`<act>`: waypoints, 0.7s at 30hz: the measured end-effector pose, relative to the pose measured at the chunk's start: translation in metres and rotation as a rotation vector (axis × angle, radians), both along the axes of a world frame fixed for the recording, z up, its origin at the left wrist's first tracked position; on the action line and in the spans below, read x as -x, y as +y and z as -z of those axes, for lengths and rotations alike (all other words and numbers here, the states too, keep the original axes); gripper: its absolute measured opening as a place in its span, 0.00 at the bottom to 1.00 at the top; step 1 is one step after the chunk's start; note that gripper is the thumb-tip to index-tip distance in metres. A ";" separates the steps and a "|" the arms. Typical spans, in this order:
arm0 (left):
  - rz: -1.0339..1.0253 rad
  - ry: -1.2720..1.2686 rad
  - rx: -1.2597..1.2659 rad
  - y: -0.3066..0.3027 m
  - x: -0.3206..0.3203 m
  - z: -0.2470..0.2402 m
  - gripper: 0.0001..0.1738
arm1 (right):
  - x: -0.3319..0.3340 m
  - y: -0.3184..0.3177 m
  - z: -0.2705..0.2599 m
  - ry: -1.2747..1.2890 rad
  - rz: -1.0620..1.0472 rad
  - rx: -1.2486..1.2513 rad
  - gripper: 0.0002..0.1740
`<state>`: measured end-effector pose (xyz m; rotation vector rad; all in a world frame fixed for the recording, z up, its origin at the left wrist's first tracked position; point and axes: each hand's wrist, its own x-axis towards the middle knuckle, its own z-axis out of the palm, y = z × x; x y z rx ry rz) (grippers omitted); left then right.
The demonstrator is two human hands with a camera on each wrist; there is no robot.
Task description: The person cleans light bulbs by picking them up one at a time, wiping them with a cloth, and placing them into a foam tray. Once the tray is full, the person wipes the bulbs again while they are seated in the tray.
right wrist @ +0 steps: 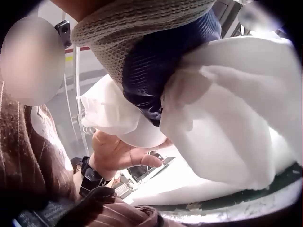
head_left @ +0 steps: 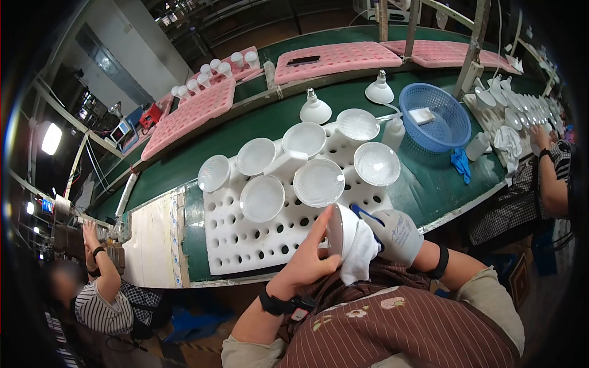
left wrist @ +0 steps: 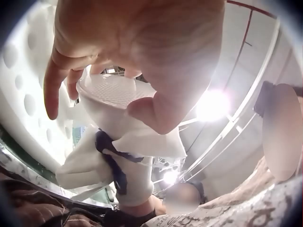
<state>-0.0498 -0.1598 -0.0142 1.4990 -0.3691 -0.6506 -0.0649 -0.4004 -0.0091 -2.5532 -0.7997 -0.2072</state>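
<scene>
My bare left hand [head_left: 307, 260] [left wrist: 137, 42] grips the rim of a white lamp [head_left: 345, 232] [left wrist: 106, 106], thumb on one side and fingers on the other. The lamp is tilted on its side, its textured round face turned to the left in the head view. My right hand [head_left: 400, 238] [right wrist: 147, 56], in a pale glove with dark blue fingertips, pinches a white cloth [head_left: 361, 254] [right wrist: 222, 123] against the lamp's outer side. Cloth and fingers hide the lamp's base. Beyond the hands, several lamps stand face up in a white perforated foam tray [head_left: 236, 254].
Two lamps [head_left: 315, 110] [head_left: 379, 92] stand base up behind the tray. At the right are a squeeze bottle [head_left: 393, 134], a blue basket [head_left: 451, 132] and a blue cloth [head_left: 460, 165]. Pink foam trays [head_left: 343, 60] line the back. People sit on both sides.
</scene>
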 end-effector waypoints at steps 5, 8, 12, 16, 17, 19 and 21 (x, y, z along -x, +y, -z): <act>-0.175 0.299 0.079 -0.006 -0.007 0.002 0.46 | 0.011 0.010 -0.002 0.001 -0.060 0.158 0.40; -0.091 0.224 0.047 0.001 -0.010 0.006 0.48 | 0.012 0.012 0.012 0.067 -0.059 0.099 0.40; -0.003 0.080 0.028 0.003 -0.002 -0.010 0.53 | 0.010 0.007 0.010 0.204 -0.019 -0.066 0.42; 0.166 -0.300 -0.149 0.009 -0.001 -0.012 0.62 | 0.006 0.003 0.006 0.287 -0.028 -0.097 0.39; 0.217 -0.370 -0.217 0.010 -0.001 -0.015 0.64 | 0.006 0.003 0.005 0.285 -0.029 -0.095 0.39; 0.230 -0.382 -0.227 0.011 0.000 -0.020 0.63 | 0.008 0.002 0.006 0.290 -0.031 -0.077 0.39; 0.239 -0.394 -0.238 0.010 -0.001 -0.021 0.62 | 0.008 0.001 0.009 0.268 -0.035 -0.085 0.40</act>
